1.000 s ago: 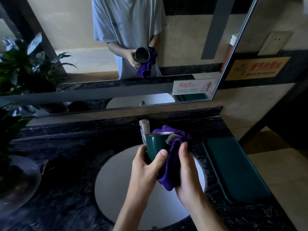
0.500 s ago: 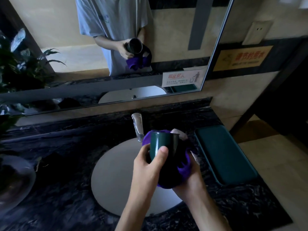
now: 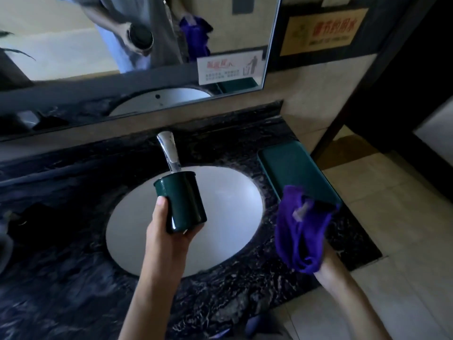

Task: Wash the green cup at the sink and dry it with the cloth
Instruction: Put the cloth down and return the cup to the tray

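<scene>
My left hand [image 3: 169, 231] grips the dark green cup [image 3: 182, 201] by its base, tilted with the rim pointing away, over the white oval sink [image 3: 228, 217] just below the chrome faucet [image 3: 169, 150]. My right hand [image 3: 326, 263] is almost wholly hidden under the purple cloth [image 3: 300, 228] it holds, out to the right over the counter edge and apart from the cup. A small white tag shows on the cloth.
The sink is set in a dark marbled counter [image 3: 61, 241]. A green tray [image 3: 291, 168] lies on the counter to the right of the sink. A mirror [image 3: 73, 45] covers the wall behind, and tiled floor [image 3: 392, 217] lies to the right.
The cloth was wrapped around the cup with both hands together. Now my right hand has pulled the cloth away to the right, and my left hand holds the bare cup over the sink.
</scene>
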A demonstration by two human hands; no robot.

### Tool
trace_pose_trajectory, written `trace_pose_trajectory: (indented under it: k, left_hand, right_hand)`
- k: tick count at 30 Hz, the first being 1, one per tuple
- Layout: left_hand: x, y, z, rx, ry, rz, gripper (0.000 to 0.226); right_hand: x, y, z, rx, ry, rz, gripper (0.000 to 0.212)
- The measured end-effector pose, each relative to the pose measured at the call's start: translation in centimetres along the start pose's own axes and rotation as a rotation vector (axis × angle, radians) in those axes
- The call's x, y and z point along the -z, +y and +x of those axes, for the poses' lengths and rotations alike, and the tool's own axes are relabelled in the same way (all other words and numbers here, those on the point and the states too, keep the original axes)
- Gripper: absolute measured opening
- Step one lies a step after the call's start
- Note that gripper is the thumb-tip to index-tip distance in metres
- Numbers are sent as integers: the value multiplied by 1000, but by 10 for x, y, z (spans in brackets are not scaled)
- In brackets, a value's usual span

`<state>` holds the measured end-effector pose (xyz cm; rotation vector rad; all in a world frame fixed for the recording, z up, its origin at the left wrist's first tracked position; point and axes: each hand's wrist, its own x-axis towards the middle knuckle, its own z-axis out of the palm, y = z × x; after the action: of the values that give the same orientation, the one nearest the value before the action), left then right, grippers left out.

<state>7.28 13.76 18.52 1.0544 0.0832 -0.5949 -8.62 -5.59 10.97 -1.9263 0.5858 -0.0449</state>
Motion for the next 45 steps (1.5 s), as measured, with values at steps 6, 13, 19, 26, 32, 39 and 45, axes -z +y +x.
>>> trace_pose_trajectory:
  k: [6, 13, 19, 26, 32, 39, 45]
  left_hand:
    - [-6, -30, -12, 10, 4, 82, 45]
    - [1, -55, -17, 16, 59, 152, 43]
    - [-1, -80, -17, -29, 74, 222, 42]
    - [-8, -107, -21, -74, 24, 396, 60]
    - [-23, -124, -10, -156, -52, 549, 63]
    - [-42, -154, 2, -219, -138, 549, 53]
    - [-64, -170, 9, -230, -110, 522, 60]
  right_hand:
    - [-67, 44, -50, -202, -134, -855, 66]
    - [-64, 63, -30, -2, 42, -842, 61]
    - [-58, 93, -18, 182, -83, -906, 65]
    - [-55, 63, -19, 31, 66, -510, 53]
    - [18, -8, 15, -47, -49, 381, 88]
    - [46, -4, 29, -23, -119, 187, 92]
    - [61, 12, 40, -8, -84, 189, 86]
